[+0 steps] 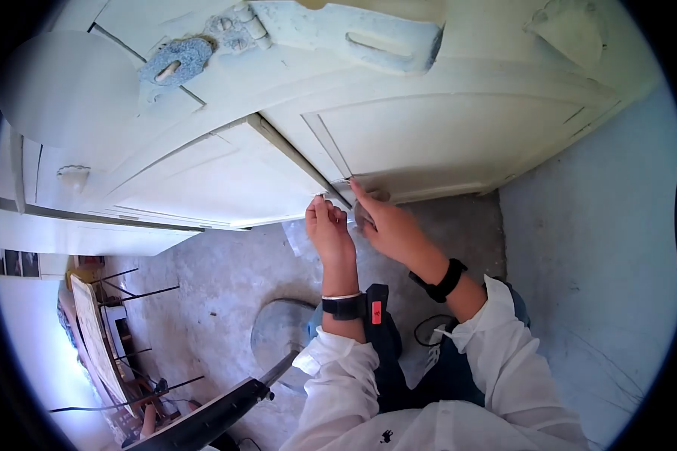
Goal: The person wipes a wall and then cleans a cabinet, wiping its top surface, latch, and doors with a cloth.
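My left hand point(329, 231) is closed in a pinch at the lower edge of the left cabinet door point(226, 177). Whatever lies between its fingertips is too small to make out. My right hand point(390, 229) presses a stretched index finger against the bottom corner of the right cabinet door point(421, 139). Its other fingers curl around a greyish, rounded object point(363, 216), partly hidden, perhaps a tape roll. The narrow gap between the two doors ends just above my hands. Both doors are cream-coloured with raised panel trim.
A blue-grey wall point(594, 248) stands close on the right. Below lies a concrete floor point(218, 270) with a round metal base point(278, 331) and a dark-edged pole-mounted piece point(210, 413). At left are a leaning board point(101, 338) and thin metal legs. Hinge hardware point(237, 30) sits above.
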{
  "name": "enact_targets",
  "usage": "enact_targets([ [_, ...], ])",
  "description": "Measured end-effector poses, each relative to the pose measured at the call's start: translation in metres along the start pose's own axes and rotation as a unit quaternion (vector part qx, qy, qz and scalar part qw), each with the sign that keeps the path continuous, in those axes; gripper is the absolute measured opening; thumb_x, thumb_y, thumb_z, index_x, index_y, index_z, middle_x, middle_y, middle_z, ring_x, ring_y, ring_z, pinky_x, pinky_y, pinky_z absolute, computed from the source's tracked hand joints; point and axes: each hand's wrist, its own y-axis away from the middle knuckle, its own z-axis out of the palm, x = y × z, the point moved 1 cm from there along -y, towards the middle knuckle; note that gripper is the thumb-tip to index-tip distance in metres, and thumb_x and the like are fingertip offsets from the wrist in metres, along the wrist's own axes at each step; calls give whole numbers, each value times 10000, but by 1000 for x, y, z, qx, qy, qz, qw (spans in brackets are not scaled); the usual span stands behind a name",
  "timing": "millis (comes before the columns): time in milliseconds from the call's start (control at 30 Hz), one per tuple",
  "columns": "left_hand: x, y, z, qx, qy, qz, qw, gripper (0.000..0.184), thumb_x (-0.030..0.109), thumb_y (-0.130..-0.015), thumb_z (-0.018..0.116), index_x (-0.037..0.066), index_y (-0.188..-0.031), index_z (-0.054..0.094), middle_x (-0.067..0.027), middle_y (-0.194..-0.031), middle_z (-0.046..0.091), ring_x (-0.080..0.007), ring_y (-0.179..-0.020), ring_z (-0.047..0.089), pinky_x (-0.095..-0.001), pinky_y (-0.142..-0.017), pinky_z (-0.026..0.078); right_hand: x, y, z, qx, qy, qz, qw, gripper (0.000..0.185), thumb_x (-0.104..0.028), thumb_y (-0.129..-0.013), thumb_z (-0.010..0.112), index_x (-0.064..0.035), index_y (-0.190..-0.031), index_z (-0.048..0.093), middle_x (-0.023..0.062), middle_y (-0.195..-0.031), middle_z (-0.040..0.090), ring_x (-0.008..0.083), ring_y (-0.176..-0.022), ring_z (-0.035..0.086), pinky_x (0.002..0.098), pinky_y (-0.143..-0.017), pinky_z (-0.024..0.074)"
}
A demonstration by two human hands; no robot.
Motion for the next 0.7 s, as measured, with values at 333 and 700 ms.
enact_targets([
  [333,2,-7,-2,-2,0,-14,1000,139,186,-904,494,62,-911,432,-16,-737,476,-79,-596,423,-207,-531,383,0,-5,1,45,-4,-32,998,619,-9,-718,500,-64,-1315,346,183,-792,552,336,-718,545,371,-654,448],
  [700,4,-5,11,21,-13,-26,999,131,175,-909,474,59,-913,416,-14,-737,470,-76,-609,423,-213,-535,382,-4,-3,-15,29,24,-68,997,398,-26,-718,496,-9,-1114,528,175,-811,583,336,-751,565,413,-639,454],
])
